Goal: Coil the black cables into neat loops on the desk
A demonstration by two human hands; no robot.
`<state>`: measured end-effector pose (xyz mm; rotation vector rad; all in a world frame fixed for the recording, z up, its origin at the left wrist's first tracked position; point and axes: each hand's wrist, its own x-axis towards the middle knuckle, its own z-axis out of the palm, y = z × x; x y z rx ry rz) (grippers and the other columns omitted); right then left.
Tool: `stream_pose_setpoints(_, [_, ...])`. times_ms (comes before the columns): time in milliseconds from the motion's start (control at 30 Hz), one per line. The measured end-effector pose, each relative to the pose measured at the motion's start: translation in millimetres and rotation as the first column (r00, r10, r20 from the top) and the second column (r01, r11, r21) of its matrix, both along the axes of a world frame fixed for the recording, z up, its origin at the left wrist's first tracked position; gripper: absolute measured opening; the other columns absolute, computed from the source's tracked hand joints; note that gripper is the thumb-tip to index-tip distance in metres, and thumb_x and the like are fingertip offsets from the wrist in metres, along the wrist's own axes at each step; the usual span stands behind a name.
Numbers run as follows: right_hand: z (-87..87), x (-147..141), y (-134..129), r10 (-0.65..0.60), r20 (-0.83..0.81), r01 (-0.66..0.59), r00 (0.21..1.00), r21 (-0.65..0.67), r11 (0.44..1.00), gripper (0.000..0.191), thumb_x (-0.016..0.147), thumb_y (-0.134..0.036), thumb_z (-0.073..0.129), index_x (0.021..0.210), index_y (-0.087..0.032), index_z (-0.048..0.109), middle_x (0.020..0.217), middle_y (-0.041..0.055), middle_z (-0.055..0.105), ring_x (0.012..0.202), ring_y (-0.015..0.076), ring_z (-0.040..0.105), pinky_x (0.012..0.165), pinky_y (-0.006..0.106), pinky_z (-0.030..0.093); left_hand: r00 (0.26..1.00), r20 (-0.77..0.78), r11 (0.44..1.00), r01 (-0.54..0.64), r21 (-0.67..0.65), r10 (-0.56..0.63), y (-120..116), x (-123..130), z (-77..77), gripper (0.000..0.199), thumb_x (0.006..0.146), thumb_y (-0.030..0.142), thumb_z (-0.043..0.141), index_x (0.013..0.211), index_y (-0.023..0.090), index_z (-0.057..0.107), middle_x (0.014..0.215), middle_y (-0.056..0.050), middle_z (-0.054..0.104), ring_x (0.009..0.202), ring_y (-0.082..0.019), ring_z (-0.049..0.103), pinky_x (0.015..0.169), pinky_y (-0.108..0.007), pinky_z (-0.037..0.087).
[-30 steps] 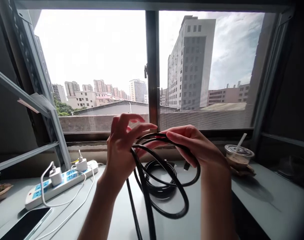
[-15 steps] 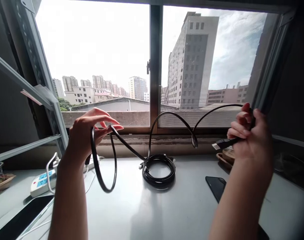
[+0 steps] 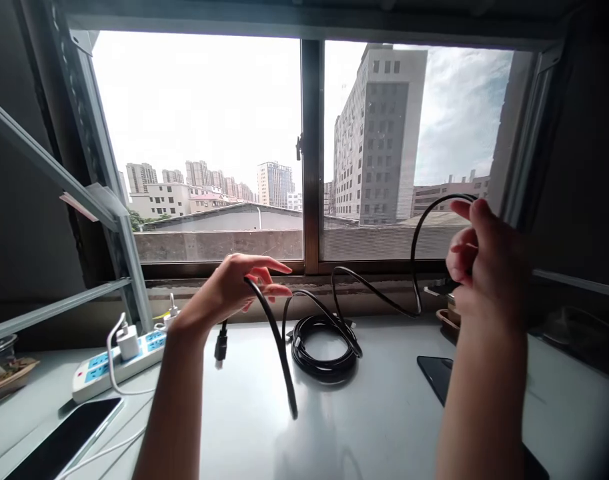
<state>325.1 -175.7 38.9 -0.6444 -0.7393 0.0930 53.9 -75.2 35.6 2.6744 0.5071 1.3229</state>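
Note:
A black cable (image 3: 369, 283) runs in loose waves through the air between my two hands. My left hand (image 3: 244, 283), left of centre, has the cable draped over it, with a loop hanging below and a connector (image 3: 221, 345) dangling beneath the wrist. Its thumb and fingers point right, somewhat apart. At the right, my right hand (image 3: 484, 253) is closed on the cable near its other end, and a plug sticks out to the left below the fingers. On the table, a coiled black cable (image 3: 324, 373) lies beneath the hanging one.
A white power strip (image 3: 101, 373) with plugged-in chargers and a phone (image 3: 59, 443) are at the left. Another dark phone (image 3: 434, 373) lies at the right, near a brown tray (image 3: 447, 325). Metal shelf bars (image 3: 59, 307) stand at the left, before a window.
My left hand has moved right and lower, and its connector now hangs in view. My right hand has turned and shifted slightly left. The cable between them sags lower, and the view has tilted slightly.

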Motion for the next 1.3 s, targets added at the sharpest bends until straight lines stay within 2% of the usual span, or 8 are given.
stream_pose_setpoints(200, [3.1, -28.6, -7.3, -0.018, 0.021, 0.012, 1.0, 0.247, 0.969, 0.024, 0.082, -0.037, 0.057, 0.078, -0.018, 0.071, 0.041, -0.0077, 0.037, 0.026, 0.002, 0.024, 0.028, 0.022, 0.01, 0.907, -0.374, 0.849, -0.038, -0.527, -0.191, -25.8, 31.5, -8.4, 0.021, 0.069, 0.032, 0.07, 0.087, 0.02, 0.071, 0.044, 0.006, 0.047, 0.034, -0.007, 0.041, 0.032, -0.017, 0.029])
stream_pose_setpoints(300, [2.4, -30.9, -10.1, 0.047, 0.128, -0.076, 0.991, 0.231, 0.97, 0.027, 0.085, -0.042, 0.054, 0.092, -0.021, 0.069, 0.046, -0.0065, 0.044, 0.026, 0.003, 0.024, 0.027, 0.022, 0.01, 0.863, -0.479, 0.871, -0.106, -0.48, -0.16, -28.6, 42.1, -11.5, 0.018, 0.069, 0.034, 0.067, 0.078, 0.018, 0.071, 0.048, 0.004, 0.049, 0.041, -0.008, 0.046, 0.036, -0.017, 0.031])
stream_pose_setpoints(433, [-0.4, -23.5, -9.4, 0.378, 0.409, -0.329, 0.83, -0.188, 0.926, 0.042, 0.088, -0.051, 0.045, 0.127, -0.036, 0.046, 0.082, -0.001, 0.063, 0.031, 0.0043, 0.037, 0.028, 0.019, 0.011, 0.865, -0.502, 0.914, -0.188, -0.36, -0.02, -19.4, 37.6, -12.7, 0.017, 0.065, 0.028, 0.066, 0.077, 0.017, 0.066, 0.055, 0.004, 0.049, 0.05, -0.009, 0.043, 0.041, -0.017, 0.029])
stream_pose_setpoints(600, [-7.2, -15.6, 7.3, 0.521, 0.463, -0.279, 0.717, -0.494, 0.823, 0.067, 0.085, -0.055, 0.05, 0.143, -0.038, 0.02, 0.113, 0.0069, 0.06, 0.046, 0.0071, 0.05, 0.028, 0.017, 0.017, 0.927, -0.299, 0.957, -0.267, -0.109, 0.225, -5.3, 20.3, -7.6, 0.021, 0.072, 0.036, 0.062, 0.071, 0.015, 0.06, 0.055, 0.003, 0.048, 0.05, -0.009, 0.04, 0.046, -0.019, 0.03])
stream_pose_setpoints(767, [-16.7, -22.4, 34.9, 0.693, 0.279, -0.238, 0.665, -0.8, 0.551, 0.096, 0.079, -0.066, 0.051, 0.148, -0.027, -0.003, 0.114, 0.0145, 0.06, 0.069, 0.0144, 0.061, 0.031, 0.015, 0.029, 0.942, 0.064, 0.939, -0.333, 0.083, 0.328, -5.2, 19.6, -1.4, 0.028, 0.076, 0.043, 0.06, 0.072, 0.015, 0.057, 0.05, 0.004, 0.049, 0.046, -0.008, 0.041, 0.05, -0.02, 0.034])
stream_pose_setpoints(900, [-19.8, -39.7, 52.9, 0.817, 0.215, -0.33, 0.534, -0.837, 0.436, 0.092, 0.077, -0.068, 0.052, 0.147, -0.022, 0.015, 0.092, 0.01, 0.067, 0.055, 0.0094, 0.049, 0.032, 0.014, 0.021, 0.939, 0.158, 0.947, -0.317, 0.054, 0.305, -4.8, 28.8, -3.1, 0.024, 0.076, 0.039, 0.062, 0.072, 0.015, 0.057, 0.051, 0.003, 0.052, 0.046, -0.008, 0.043, 0.048, -0.02, 0.035])
stream_pose_setpoints(1033, [-17.7, -53.6, 60.7, 0.819, 0.36, -0.356, 0.447, -0.769, 0.532, 0.063, 0.078, -0.057, 0.06, 0.127, -0.016, 0.053, 0.06, -0.0013, 0.057, 0.046, 0.0052, 0.036, 0.036, 0.015, 0.023, 0.962, 0.123, 0.969, -0.247, -0.004, 0.245, -3.8, 31.7, -4.3, 0.022, 0.076, 0.036, 0.061, 0.071, 0.015, 0.057, 0.053, 0.002, 0.053, 0.047, -0.008, 0.045, 0.048, -0.02, 0.036])
stream_pose_setpoints(1300, [-16.2, -43.0, 46.5, 0.662, 0.389, -0.059, 0.641, -0.835, 0.548, 0.031, 0.083, -0.041, 0.057, 0.08, -0.012, 0.068, 0.048, -0.004, 0.045, 0.039, 0.0057, 0.038, 0.035, 0.018, 0.031, 0.968, 0.14, 0.977, -0.196, -0.088, 0.207, -9.9, 19.7, -1.6, 0.054, 0.067, 0.035, 0.072, 0.113, 0.015, 0.05, 0.06, 0.004, 0.054, 0.053, -0.012, 0.052, 0.054, -0.024, 0.042])
